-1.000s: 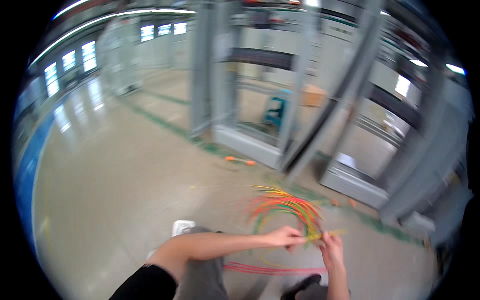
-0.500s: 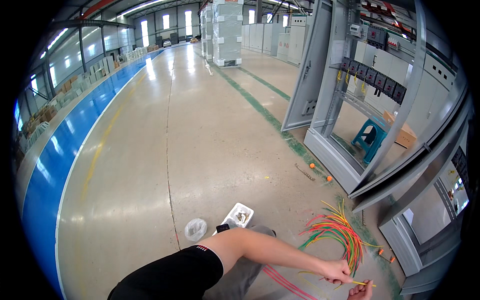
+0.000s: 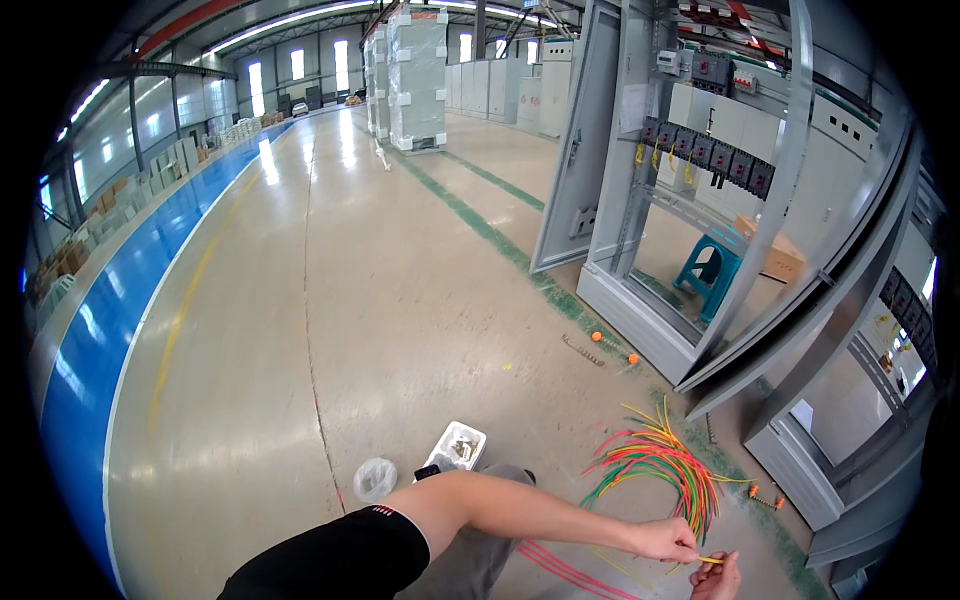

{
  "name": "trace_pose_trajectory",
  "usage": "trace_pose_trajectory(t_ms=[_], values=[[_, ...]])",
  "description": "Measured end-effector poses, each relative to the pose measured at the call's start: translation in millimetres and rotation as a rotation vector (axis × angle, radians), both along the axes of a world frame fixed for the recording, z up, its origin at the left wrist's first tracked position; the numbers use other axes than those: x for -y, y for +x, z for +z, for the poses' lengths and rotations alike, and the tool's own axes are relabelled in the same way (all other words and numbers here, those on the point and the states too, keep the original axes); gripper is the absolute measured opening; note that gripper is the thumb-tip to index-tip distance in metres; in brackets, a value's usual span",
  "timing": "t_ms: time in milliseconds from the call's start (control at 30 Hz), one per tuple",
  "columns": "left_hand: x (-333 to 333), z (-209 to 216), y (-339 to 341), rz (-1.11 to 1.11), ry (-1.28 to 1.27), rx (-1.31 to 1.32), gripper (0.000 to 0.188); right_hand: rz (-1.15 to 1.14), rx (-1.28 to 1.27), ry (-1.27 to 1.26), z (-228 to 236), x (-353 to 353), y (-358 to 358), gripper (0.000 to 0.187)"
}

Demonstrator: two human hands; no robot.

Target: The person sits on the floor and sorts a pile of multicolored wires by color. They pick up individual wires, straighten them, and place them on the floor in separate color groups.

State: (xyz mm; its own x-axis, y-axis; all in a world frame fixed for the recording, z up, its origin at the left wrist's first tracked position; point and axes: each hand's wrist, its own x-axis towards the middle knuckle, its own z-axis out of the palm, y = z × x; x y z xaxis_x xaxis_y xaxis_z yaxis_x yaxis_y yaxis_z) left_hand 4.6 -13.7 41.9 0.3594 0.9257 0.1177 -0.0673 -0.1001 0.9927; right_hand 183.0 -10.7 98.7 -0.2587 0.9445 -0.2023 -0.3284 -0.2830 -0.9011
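Observation:
My left hand (image 3: pixel 665 540) reaches across from the left, its fingers pinched on a yellow wire (image 3: pixel 710 560). Close beside it at the lower edge, my right hand (image 3: pixel 717 578) has its fingers closed around the same wire, and a short yellow length shows between the two hands. Just beyond them a curved bundle of red, green and yellow wires (image 3: pixel 690 480) lies on the floor. Several pink-red wires (image 3: pixel 570 570) run along the floor beneath my left forearm. Whatever is at the wire's tip is too small to make out.
A white tray (image 3: pixel 478 437) with small metal parts and a clear plastic tub (image 3: pixel 375 480) stand by my knee. Open grey cabinet frames (image 3: pixel 640 318) rise at the right, near orange-capped springs (image 3: pixel 765 498). Inside view there is also a teal stool (image 3: pixel 708 275).
The view has turned slightly right, so the scene sits further left. My right hand has closed over the yellow wire's end that stuck out past its fingers; my left hand keeps its pinch.

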Motion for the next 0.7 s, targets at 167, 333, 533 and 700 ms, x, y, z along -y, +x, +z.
trace_pose_trajectory(t_ms=[167, 333, 533, 700], values=[[-1.5, 1.8, -0.9, 0.049, 0.165, -0.107, 0.029, -0.007, 0.195, 0.172, -19.7, -10.2, 13.9, 0.022], [-5.6, -15.1, 5.4, 0.138, 0.236, -0.160, 0.032, 0.004, 0.525, 0.356, -20.8, -12.2, 17.5, 0.025], [-10.8, -12.4, 5.1, 0.133, 0.223, -0.220, 0.028, -0.068, 0.459, 0.263, 4.9, -4.0, 7.1, 0.027], [-9.3, 26.1, -20.4, -0.039, 0.139, -0.077, 0.030, -0.173, -0.169, 0.132, 16.4, -30.1, 43.6, 0.024]])
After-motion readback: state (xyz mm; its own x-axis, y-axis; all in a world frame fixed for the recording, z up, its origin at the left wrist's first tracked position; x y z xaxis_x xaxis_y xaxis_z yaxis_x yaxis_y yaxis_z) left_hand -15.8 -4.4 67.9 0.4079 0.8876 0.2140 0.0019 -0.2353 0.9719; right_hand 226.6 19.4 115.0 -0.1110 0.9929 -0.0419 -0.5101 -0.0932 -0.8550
